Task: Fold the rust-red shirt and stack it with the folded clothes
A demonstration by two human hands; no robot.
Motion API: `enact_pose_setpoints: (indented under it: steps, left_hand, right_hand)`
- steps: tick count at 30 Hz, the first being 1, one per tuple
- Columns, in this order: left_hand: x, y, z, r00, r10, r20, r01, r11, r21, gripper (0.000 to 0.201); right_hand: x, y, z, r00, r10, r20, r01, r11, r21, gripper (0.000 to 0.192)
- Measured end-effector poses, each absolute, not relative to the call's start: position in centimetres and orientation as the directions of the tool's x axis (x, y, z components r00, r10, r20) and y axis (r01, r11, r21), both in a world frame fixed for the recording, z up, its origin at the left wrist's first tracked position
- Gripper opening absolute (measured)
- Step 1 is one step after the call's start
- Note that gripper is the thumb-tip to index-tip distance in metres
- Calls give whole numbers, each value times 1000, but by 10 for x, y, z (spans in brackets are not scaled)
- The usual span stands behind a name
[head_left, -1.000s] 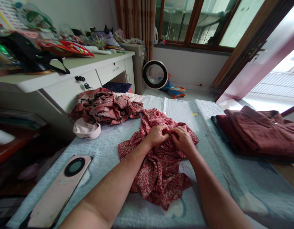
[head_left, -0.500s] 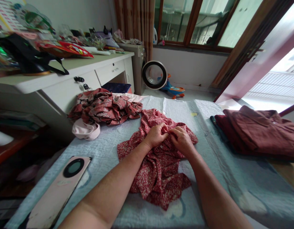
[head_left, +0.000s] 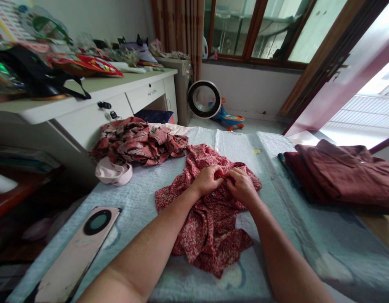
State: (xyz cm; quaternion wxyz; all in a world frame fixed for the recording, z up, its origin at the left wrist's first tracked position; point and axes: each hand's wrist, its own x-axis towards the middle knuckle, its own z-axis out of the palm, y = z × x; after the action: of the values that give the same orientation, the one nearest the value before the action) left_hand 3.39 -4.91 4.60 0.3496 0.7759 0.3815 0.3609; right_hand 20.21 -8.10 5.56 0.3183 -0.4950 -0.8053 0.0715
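A: Hands? B: Two; left hand [head_left: 207,180] and right hand [head_left: 242,185], each grip pinched shut on one red floral garment [head_left: 210,227], mid-bed.
A: Other clothes? B: One crumpled patterned garment [head_left: 139,141] far left; one maroon stack [head_left: 342,174] right.

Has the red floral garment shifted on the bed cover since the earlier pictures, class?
No. The red floral garment lies in the same spot, between the phone and the folded maroon clothes, with both hands pinching its upper part.

Daylight from right, glare there; edges warped, dim left.
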Motion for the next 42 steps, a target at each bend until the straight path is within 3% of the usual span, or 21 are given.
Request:
enact_pose_setpoints:
  steps: [22,42]
  left_hand:
    - [32,-48,50,472,849,236,442,-460,770,14]
    - [32,-47,48,456,838,299,435,-503,746,12]
  right_hand:
    - [202,-79,49,-299,856,422,765,479,-429,16]
    - [203,-79,48,-333,861,385,762,486,-429,12]
